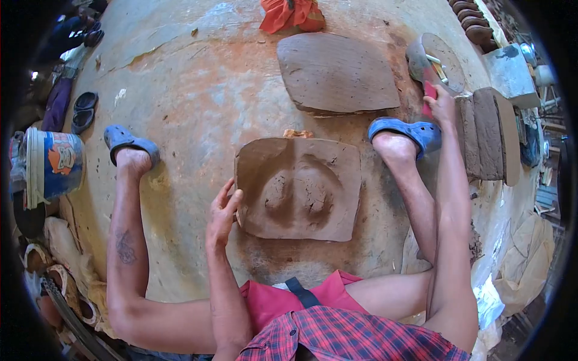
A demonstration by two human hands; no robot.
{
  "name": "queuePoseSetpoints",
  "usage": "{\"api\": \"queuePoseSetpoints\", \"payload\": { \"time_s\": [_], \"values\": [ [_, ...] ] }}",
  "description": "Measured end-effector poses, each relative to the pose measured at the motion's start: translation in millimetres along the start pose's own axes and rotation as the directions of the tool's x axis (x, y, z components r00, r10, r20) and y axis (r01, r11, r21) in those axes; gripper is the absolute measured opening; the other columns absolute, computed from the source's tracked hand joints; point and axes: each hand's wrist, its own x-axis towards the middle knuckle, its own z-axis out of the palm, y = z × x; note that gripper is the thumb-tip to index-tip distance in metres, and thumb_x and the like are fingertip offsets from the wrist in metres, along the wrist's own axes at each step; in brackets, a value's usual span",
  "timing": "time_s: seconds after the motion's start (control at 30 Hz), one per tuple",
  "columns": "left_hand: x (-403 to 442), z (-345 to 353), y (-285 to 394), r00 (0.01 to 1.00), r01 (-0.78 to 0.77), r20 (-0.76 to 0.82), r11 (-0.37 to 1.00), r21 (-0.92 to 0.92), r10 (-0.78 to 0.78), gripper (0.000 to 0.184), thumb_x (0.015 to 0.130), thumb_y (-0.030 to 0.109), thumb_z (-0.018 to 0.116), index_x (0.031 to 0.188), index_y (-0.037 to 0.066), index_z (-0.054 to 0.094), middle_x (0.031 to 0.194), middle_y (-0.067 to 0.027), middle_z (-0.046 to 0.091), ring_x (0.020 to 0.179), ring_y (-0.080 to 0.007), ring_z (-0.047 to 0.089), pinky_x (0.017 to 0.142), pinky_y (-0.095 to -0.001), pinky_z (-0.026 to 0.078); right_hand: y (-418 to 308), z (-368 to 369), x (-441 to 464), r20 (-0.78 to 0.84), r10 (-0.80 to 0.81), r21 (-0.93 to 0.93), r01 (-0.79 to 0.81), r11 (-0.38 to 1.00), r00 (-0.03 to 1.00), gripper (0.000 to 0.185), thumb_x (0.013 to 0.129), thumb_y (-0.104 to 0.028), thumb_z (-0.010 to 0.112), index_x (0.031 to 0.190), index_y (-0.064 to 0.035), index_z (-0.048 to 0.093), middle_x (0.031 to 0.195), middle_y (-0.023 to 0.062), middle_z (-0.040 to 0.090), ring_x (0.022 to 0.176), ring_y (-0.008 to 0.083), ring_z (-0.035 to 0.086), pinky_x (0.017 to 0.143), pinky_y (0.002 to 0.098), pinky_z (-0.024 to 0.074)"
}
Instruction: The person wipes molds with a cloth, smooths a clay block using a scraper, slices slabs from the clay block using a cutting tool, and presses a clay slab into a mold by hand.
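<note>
On the floor between my legs lies a thick brown clay slab (343,207), with two rounded, cracked mounds inside a pressed hollow. My left hand (223,218) is at its left edge, fingers apart and thumb touching the side. Out to the right, my right hand (442,107) is closed around the red handle of a scraper-like tool (428,95). Its wide grey blade seems to rest by a round board (457,63), which carries small light-coloured tools. A second, smooth clay slab (337,72) lies farther forward.
Stacked clay blocks (486,135) stand right of my right hand. Beyond them is a grey box (510,75). A red-orange cloth bundle (292,15) lies ahead. At left are a plastic bucket (63,165) and dark clogs (84,112). Another person's feet (93,37) show at upper left.
</note>
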Motion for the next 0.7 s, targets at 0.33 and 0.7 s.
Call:
{"api": "queuePoseSetpoints", "payload": {
  "time_s": [0.33,0.7],
  "values": [
    [-15,22,1,0.756,-0.497,-0.224,0.762,0.415,0.615,0.094,0.079,0.024,0.087,0.158,0.007,0.039,0.153,-0.0258,0.049,0.143,-0.0422,0.046,0.121,-0.0490,0.036,-151,-75,-193,0.015,-0.095,0.547,0.071,0.834,0.995,0.034,0.087,0.010,0.055,0.111,-0.0008,0.078,0.117,0.0163,0.075,0.111,0.0235,0.070,0.099,0.0324,0.0526],
    [-64,123,-1,0.704,-0.531,0.041,0.487,0.694,0.709,0.127,0.066,0.047,0.093,0.167,0.020,0.020,0.174,-0.0149,0.006,0.158,-0.0465,0.003,0.122,-0.0711,0.011,-251,-14,-234,0.379,-0.312,0.457,0.117,0.882,0.871,0.072,0.087,-0.002,0.067,0.155,-0.0143,0.046,0.098,0.0240,0.075,0.091,0.0348,0.075,0.083,0.0428,0.0578]
  ]
}}
